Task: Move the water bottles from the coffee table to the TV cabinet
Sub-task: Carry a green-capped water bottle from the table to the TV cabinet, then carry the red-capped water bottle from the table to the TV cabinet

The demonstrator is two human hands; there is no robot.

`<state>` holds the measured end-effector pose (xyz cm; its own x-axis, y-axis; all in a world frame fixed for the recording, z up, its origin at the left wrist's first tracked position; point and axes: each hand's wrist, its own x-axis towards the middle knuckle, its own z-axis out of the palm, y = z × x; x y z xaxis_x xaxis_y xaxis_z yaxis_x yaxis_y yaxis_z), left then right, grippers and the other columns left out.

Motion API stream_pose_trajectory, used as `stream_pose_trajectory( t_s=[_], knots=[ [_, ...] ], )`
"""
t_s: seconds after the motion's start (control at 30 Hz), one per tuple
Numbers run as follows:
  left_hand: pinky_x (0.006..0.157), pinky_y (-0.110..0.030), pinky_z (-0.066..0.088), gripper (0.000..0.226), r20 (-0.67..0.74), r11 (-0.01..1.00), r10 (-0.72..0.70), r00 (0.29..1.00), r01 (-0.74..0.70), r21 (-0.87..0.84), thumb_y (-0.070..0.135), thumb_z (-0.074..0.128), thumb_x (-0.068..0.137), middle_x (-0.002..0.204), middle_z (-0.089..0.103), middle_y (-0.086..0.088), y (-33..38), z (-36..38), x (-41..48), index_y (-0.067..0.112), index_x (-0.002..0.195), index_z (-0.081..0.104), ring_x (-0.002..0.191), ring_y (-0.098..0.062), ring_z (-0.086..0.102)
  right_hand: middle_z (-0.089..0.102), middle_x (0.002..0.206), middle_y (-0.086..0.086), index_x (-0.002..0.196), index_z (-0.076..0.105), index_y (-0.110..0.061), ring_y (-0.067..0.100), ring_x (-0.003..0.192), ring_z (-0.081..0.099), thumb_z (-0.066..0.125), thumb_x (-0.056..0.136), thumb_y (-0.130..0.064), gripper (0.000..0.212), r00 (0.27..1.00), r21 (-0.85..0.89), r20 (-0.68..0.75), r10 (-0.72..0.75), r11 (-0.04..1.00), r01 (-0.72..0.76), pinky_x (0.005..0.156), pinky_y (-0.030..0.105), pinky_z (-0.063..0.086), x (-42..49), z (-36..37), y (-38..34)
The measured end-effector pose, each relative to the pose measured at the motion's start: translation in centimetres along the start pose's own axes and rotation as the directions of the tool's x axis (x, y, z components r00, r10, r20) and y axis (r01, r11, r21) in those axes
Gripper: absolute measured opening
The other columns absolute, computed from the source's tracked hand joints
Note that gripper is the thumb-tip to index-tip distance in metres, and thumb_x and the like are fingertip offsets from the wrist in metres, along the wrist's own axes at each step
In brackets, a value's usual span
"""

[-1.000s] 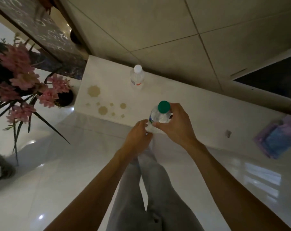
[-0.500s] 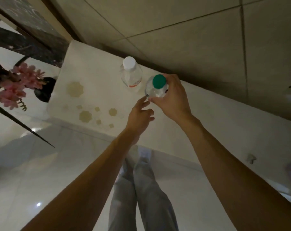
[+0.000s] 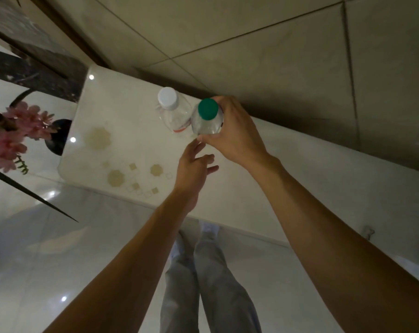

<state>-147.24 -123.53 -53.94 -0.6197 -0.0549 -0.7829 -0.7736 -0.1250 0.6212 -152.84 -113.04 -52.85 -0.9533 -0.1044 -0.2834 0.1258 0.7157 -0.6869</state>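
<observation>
A dim home living room: a glossy white cabinet (image 3: 122, 131) with a beige pattern stands against a tiled wall (image 3: 263, 27), beside pink flowers (image 3: 16, 135) in a dark vase (image 3: 58, 138) on a shiny floor (image 3: 59, 272).

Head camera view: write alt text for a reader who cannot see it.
The right hand holds a green-capped water bottle over the white TV cabinet, close beside a white-capped bottle standing there. The left hand hovers open just below. Pink flowers show at the left.
</observation>
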Motion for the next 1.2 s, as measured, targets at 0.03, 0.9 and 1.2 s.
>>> stream_pose_trajectory(
  t_s=[0.03, 0.9, 1.2],
  knots=[
    [0.099, -0.049, 0.051, 0.058, -0.002, 1.0, 0.0, 1.0, 0.0, 0.002, 0.0, 0.051, 0.093, 0.149, 0.045, 0.0, 0.1, 0.0, -0.1, 0.018, 0.146, 0.038, 0.125, -0.028, 0.055, 0.054, 0.129, 0.001, 0.131, 0.046, -0.016, 0.012, 0.119, 0.053, 0.081, 0.075, -0.034, 0.069, 1.0, -0.004, 0.002, 0.003, 1.0, -0.003, 0.092, 0.015, 0.038, 0.1, 0.0, 0.0],
    [0.086, -0.026, 0.046, 0.024, 0.538, 0.089, 0.167, 0.827, -0.556, 0.827, 0.015, 0.051, 0.096, 0.119, 0.067, -0.008, 9.6, -6.6, -19.9, 0.011, 0.116, 0.065, 0.105, -0.023, 0.063, 0.06, 0.124, 0.004, 0.124, 0.059, -0.014, 0.017, 0.113, 0.056, 0.057, 0.096, -0.03, 0.033, 0.961, -0.156, -0.093, 0.262, 0.949, -0.274, 0.09, 0.022, 0.04, -22.1, -16.7, -8.7],
    [0.081, -0.041, 0.054, 0.025, 0.872, -0.358, 0.115, 0.476, -0.799, 0.484, 0.022, 0.051, 0.095, 0.107, 0.07, -0.011, 11.5, -1.9, -35.1, 0.01, 0.113, 0.064, 0.095, -0.028, 0.066, 0.065, 0.116, 0.006, 0.116, 0.064, -0.01, 0.021, 0.106, 0.06, 0.058, 0.094, -0.031, 0.031, 0.888, -0.051, -0.254, 0.383, 0.911, -0.408, 0.092, 0.035, 0.048, -38.8, -17.6, -13.6]
  ],
)
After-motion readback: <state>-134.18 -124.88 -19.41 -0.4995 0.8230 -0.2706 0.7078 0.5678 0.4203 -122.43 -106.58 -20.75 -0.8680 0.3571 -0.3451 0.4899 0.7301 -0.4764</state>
